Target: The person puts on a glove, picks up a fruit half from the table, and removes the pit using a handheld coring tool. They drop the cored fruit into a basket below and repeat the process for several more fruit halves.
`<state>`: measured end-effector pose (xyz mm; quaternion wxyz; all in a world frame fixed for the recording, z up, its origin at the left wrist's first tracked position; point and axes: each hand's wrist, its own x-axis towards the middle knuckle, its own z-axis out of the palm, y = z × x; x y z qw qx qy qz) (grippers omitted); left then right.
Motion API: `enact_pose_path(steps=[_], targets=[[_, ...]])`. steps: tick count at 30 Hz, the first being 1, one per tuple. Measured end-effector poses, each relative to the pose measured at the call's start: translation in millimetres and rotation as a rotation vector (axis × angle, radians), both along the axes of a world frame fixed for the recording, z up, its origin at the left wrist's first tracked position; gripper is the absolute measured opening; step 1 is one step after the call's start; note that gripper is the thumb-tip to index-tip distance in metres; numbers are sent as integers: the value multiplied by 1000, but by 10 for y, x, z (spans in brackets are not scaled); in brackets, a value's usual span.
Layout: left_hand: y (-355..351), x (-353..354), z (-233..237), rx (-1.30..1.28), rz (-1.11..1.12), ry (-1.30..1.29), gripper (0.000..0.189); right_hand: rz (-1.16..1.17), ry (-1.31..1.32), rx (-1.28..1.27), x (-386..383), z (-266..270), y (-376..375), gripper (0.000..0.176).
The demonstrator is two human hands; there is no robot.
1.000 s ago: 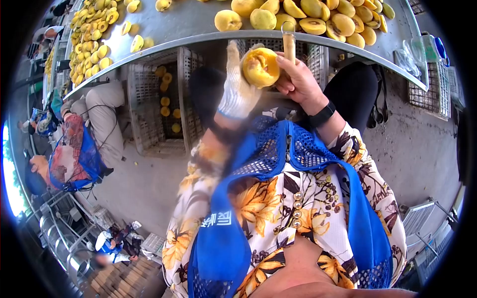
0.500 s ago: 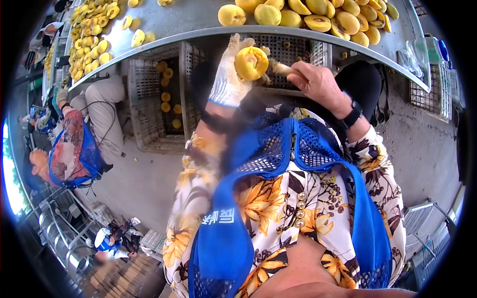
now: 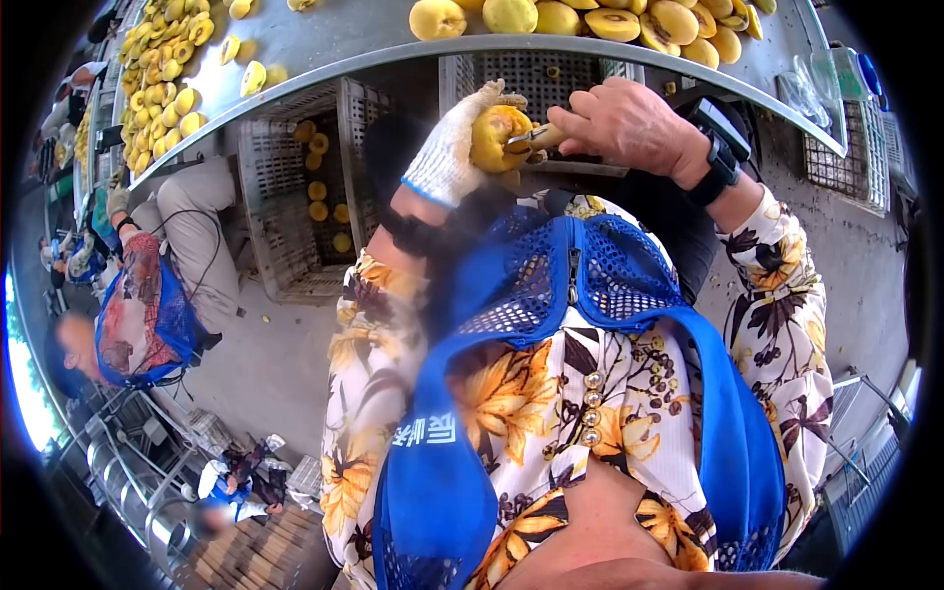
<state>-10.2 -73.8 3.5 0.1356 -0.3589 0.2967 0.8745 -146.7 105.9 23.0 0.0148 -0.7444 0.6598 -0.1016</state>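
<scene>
Holding yellow fruit (image 3: pixel 497 141) clamped in gloved left hand (image 3: pixel 454 146); gripping tool (image 3: pixel 547 137) in right hand (image 3: pixel 627 123), metal tip at fruit. Noted far crate (image 3: pixel 506 69) partly blocked by hands, fruit-strewn table (image 3: pixel 324 41), left crate (image 3: pixel 270 197).

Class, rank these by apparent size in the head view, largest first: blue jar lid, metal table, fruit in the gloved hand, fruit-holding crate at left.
1. Metal table
2. Crate at left
3. Fruit in the gloved hand
4. Blue jar lid
</scene>
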Motion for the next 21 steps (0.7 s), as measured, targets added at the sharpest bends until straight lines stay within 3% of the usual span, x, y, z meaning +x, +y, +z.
enact_pose_path(steps=[3, 6, 12, 19, 20, 21], targets=[[132, 5, 112, -199, -18, -42, 38, 16, 52, -17, 6, 35, -35, 34], [78, 37, 28, 39, 8, -34, 39, 7, 42, -1, -3, 46, -58, 34], [35, 101, -208, 177, -69, 73, 41, -53, 183, -28, -11, -24, -106, 33], [117, 56, -214, 13, 66, -51, 53, -252, 313, 13, -69, -105, -125, 31], [124, 70, -178, -49, 86, -61, 55, -368, 379, 57, -79, -113, -139, 28], [124, 75, -159, -110, 106, -71, 57, -379, 245, 13, -117, -143, -130, 23]])
